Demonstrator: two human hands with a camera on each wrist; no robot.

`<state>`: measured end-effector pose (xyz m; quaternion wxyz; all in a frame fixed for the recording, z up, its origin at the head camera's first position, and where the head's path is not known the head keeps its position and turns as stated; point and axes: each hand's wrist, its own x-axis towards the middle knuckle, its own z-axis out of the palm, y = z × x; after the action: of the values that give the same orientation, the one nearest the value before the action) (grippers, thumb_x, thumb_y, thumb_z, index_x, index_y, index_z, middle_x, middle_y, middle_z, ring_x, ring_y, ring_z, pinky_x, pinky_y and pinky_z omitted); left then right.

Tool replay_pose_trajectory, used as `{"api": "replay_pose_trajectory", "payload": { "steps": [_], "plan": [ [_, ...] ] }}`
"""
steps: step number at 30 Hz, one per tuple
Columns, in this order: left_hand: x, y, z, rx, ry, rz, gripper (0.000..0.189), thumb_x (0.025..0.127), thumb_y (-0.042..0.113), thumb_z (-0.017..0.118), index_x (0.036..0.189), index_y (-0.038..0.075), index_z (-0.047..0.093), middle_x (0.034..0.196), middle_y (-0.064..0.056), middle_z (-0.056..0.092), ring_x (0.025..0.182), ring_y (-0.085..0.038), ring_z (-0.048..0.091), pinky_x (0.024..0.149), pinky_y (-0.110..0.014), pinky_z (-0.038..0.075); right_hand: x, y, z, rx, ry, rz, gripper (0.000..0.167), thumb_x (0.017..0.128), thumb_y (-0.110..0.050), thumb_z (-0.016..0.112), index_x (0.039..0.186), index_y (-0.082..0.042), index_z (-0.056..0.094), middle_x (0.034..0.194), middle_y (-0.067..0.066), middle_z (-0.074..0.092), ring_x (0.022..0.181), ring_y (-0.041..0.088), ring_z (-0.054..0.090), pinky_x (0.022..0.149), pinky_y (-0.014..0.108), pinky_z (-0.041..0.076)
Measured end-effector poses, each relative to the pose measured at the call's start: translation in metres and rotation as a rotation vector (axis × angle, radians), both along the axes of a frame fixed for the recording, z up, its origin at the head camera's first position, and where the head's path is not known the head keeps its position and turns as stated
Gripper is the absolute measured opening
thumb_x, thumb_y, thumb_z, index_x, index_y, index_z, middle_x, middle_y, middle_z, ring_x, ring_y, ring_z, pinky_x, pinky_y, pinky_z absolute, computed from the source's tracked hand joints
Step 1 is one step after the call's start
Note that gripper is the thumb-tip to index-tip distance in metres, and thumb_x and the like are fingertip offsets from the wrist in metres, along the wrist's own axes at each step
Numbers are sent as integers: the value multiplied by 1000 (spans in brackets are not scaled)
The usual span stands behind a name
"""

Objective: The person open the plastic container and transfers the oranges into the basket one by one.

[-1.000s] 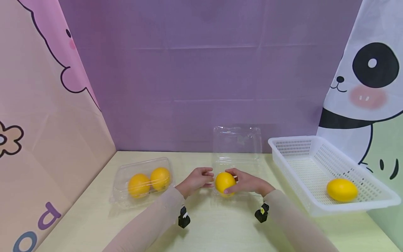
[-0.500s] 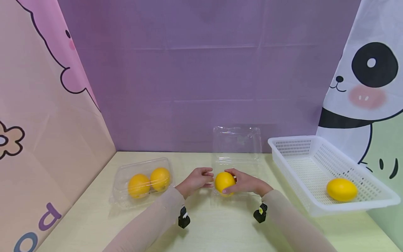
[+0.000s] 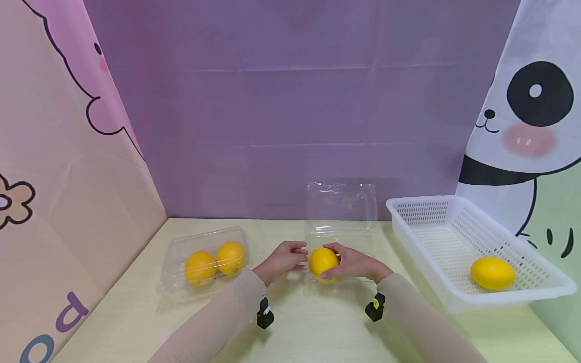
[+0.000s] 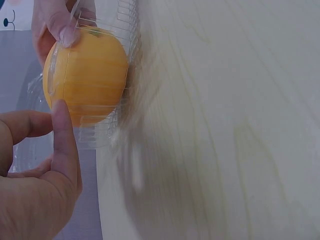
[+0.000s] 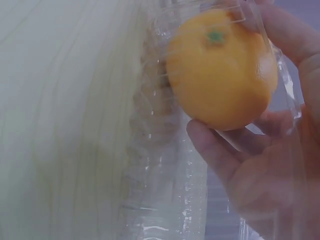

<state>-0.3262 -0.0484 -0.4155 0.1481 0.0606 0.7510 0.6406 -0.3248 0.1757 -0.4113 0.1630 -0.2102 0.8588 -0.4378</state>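
Observation:
An orange [image 3: 324, 263] with a green stem mark [image 5: 216, 37] sits in the near part of a clear plastic clamshell box [image 3: 341, 209], whose lid stands up at the back. My right hand [image 3: 358, 263] grips the orange from the right, thumb in front and fingers behind. Beside the box's left edge is my left hand [image 3: 283, 261], fingers fairly straight and tips close to the plastic. In the left wrist view, the left thumb [image 4: 64, 145] reaches the near rim; whether it presses there is hard to tell. Clear plastic partly covers the orange in both wrist views.
Another clear clamshell box [image 3: 206, 241] at the left holds two oranges [image 3: 199, 268]. To the right stands a white perforated basket [image 3: 436, 252] with one orange [image 3: 492, 273] inside. A purple backdrop [image 3: 272, 111] rises behind the table.
Almost nothing moves. My right hand and wrist shift very slightly left with the orange, while my left hand stays in place beside the box.

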Motion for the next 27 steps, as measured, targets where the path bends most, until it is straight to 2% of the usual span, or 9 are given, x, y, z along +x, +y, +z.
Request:
{"api": "replay_pose_trajectory", "payload": {
  "steps": [7, 14, 27],
  "plan": [
    [-1, 1, -1, 0, 3, 8, 54, 95, -5, 63, 145, -7, 43, 130, -22, 57, 107, -29, 63, 84, -34, 58, 0, 0, -1, -12, 12, 0, 84, 82, -26, 82, 149, -1, 38, 136, 11, 52, 112, 24, 55, 104, 48, 45],
    [-1, 1, -1, 1, -5, 2, 51, 98, -2, 60, 146, -7, 43, 129, -20, 57, 104, -27, 65, 83, -33, 59, 0, 0, 1, -9, 27, 6, 83, 81, -26, 82, 147, -1, 39, 134, 11, 53, 111, 25, 56, 103, 49, 46],
    [0, 0, -1, 24, 10, -16, 52, 98, -3, 59, 146, -10, 41, 131, -24, 55, 107, -30, 64, 82, -33, 59, -2, 7, 8, 37, 85, 0, 85, 79, -28, 83, 148, -3, 40, 135, 11, 53, 109, 24, 58, 101, 47, 48]
  ]
}}
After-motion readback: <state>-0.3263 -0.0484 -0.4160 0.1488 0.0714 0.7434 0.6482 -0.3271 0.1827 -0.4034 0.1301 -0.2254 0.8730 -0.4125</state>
